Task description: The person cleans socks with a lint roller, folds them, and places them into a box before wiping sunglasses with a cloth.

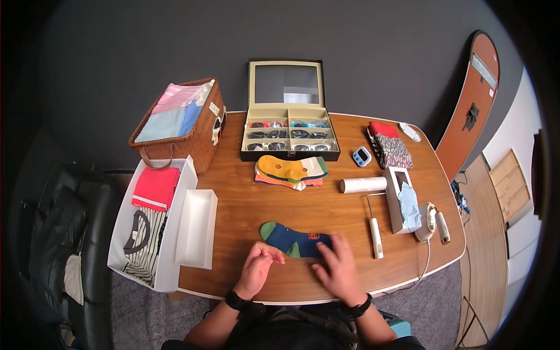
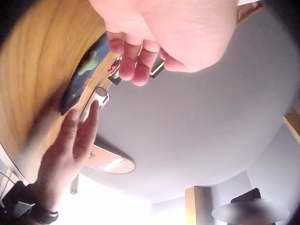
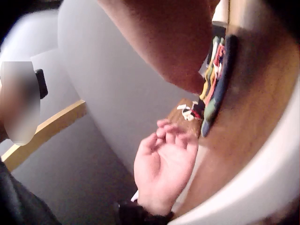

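Observation:
A navy sock [image 1: 281,236] with a green toe and heel lies flat on the table near its front edge, its toe to the left. My right hand [image 1: 338,269] is over the cuff end at the right, fingers spread and relaxed, fingertips overlapping the cuff in the head view. Just below the sock's toe half is my left hand [image 1: 257,269], palm turned inward and fingers loosely bent, with nothing in it. The left wrist view shows the left hand [image 2: 164,33] above the sock [image 2: 86,68]. Behind lies a stack of folded socks [image 1: 290,169], yellow on top.
An open sunglasses case [image 1: 290,155] stands at the back. Left are a wicker basket [image 1: 195,143] of folded cloths, a white box [image 1: 184,175] of clothes and a white tray [image 1: 205,230]. Right are a white roll [image 1: 363,185], a tissue box [image 1: 395,204] and a white wand [image 1: 376,238].

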`<action>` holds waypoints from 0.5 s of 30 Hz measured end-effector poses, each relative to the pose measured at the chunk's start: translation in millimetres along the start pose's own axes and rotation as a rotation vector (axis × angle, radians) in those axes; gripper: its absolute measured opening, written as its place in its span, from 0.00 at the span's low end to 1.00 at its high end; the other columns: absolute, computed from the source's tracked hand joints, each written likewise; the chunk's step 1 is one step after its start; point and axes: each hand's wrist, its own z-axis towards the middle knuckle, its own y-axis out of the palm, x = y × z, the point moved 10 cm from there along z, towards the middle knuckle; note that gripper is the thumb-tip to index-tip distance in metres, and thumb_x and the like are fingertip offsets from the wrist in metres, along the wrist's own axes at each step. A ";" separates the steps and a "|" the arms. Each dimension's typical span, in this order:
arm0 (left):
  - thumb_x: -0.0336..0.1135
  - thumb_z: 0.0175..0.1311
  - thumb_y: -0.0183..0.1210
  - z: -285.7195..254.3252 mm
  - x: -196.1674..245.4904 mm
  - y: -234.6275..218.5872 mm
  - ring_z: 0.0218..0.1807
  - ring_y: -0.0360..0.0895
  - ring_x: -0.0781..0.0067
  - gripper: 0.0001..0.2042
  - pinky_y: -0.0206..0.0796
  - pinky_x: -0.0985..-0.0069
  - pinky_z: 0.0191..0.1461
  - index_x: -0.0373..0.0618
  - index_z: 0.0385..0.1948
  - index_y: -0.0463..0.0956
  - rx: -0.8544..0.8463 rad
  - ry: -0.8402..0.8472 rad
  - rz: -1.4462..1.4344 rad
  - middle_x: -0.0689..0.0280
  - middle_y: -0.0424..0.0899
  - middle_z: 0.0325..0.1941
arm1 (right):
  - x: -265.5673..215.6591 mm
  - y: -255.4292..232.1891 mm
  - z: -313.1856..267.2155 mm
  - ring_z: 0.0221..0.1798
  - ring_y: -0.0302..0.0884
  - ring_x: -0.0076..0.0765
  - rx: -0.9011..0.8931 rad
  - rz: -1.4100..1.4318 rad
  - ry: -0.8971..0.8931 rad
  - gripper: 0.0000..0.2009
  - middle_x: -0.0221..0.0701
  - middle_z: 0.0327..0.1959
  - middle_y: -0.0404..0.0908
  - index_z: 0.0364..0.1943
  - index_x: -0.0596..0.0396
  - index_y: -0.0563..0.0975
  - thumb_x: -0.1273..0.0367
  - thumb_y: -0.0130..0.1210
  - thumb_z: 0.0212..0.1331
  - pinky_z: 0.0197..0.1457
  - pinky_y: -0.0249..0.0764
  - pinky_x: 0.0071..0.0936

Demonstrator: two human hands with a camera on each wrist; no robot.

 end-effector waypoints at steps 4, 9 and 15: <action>0.27 0.69 0.43 1.3 -3.6 0.5 0.46 0.76 0.62 0.04 0.65 0.65 0.58 0.48 0.41 0.63 -0.039 0.007 0.013 0.54 0.79 0.42 | 73.5 -55.2 -4.2 0.61 0.73 0.55 0.204 -0.364 0.248 0.25 0.47 0.57 0.76 0.58 0.58 0.75 0.67 0.65 0.55 0.62 0.70 0.49; 0.35 0.73 0.50 -2.8 4.7 20.2 0.61 0.75 0.57 0.16 0.63 0.58 0.68 0.43 0.59 0.70 -0.065 0.087 0.666 0.53 0.78 0.56 | 169.8 -42.4 -25.6 0.42 0.82 0.58 0.010 -0.465 0.608 0.16 0.47 0.40 0.83 0.45 0.57 0.74 0.63 0.64 0.58 0.44 0.77 0.51; 0.48 0.70 0.58 -12.0 0.8 64.0 0.77 0.58 0.46 0.25 0.48 0.49 0.78 0.51 0.67 0.71 -0.345 0.260 1.690 0.55 0.64 0.76 | 185.6 -60.3 -25.5 0.37 0.81 0.62 0.100 -0.111 0.522 0.13 0.52 0.31 0.81 0.41 0.60 0.71 0.67 0.60 0.63 0.38 0.75 0.51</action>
